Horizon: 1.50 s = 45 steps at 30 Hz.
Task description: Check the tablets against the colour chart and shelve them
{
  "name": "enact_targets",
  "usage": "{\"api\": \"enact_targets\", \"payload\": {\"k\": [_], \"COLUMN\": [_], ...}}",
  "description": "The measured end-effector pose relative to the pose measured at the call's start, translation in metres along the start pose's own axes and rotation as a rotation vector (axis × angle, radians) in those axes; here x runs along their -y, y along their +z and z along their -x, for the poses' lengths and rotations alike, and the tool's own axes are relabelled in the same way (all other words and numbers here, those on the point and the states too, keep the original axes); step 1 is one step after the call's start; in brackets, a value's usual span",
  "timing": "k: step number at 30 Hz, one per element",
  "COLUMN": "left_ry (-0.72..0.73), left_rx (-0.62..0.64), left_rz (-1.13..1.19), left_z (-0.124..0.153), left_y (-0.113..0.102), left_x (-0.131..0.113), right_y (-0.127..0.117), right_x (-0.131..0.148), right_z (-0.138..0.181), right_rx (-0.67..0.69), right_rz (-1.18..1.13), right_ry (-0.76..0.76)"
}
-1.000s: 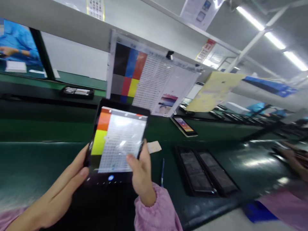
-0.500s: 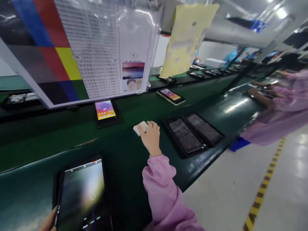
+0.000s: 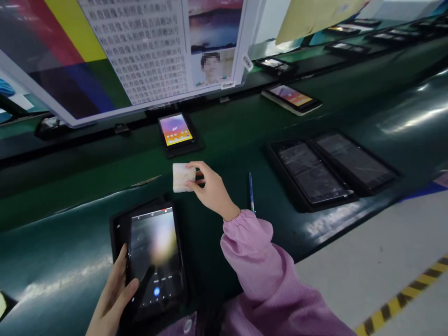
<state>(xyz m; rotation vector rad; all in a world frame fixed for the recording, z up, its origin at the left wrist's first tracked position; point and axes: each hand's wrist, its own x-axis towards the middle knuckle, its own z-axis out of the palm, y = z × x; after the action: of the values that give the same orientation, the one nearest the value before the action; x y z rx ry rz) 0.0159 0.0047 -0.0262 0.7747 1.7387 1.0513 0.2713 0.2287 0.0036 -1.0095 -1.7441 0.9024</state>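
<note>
A black tablet (image 3: 154, 254) with its camera screen lit lies low over the dark green bench (image 3: 70, 205). My left hand (image 3: 114, 294) grips its left edge, thumb resting on the screen's lower corner. My right hand (image 3: 208, 186), in a pink sleeve, pinches a small white folded cloth (image 3: 182, 177) and holds it just above the tablet's top edge. A blue pen (image 3: 251, 191) lies on the bench right of that hand.
A test chart (image 3: 115, 51) with colour blocks, text grid and photos hangs over the bench. A lit tablet (image 3: 175, 129) lies beneath it, another (image 3: 291, 98) further right. Two dark tablets (image 3: 332, 168) sit side by side at right. Floor with yellow-black tape (image 3: 402, 298) lies lower right.
The tablet came down from facing the chart to the bench, held by my left hand alone. My right hand reached to the white cloth, picked it up and brought it toward the tablet.
</note>
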Motion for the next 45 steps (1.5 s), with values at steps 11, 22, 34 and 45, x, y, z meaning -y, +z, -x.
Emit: {"api": "enact_targets", "payload": {"k": [11,22,34,45], "left_ry": [0.007,-0.01,-0.041,-0.012], "left_rx": [0.035,0.073,0.063,0.099], "left_rz": [-0.15,-0.195,-0.224,-0.15], "left_z": [0.015,0.017,0.017,0.017], "left_y": [0.01,0.01,0.008,0.007], "left_x": [-0.021,-0.028,-0.033,-0.03], "right_y": [0.023,0.031,0.033,0.034], "right_x": [0.01,0.003,0.002,0.002], "right_z": [0.007,0.01,0.011,0.011], "right_rx": [0.13,0.125,0.13,0.115], "right_rz": [-0.155,-0.078,0.059,0.062], "right_ry": [-0.063,-0.169,-0.183,-0.184]}}
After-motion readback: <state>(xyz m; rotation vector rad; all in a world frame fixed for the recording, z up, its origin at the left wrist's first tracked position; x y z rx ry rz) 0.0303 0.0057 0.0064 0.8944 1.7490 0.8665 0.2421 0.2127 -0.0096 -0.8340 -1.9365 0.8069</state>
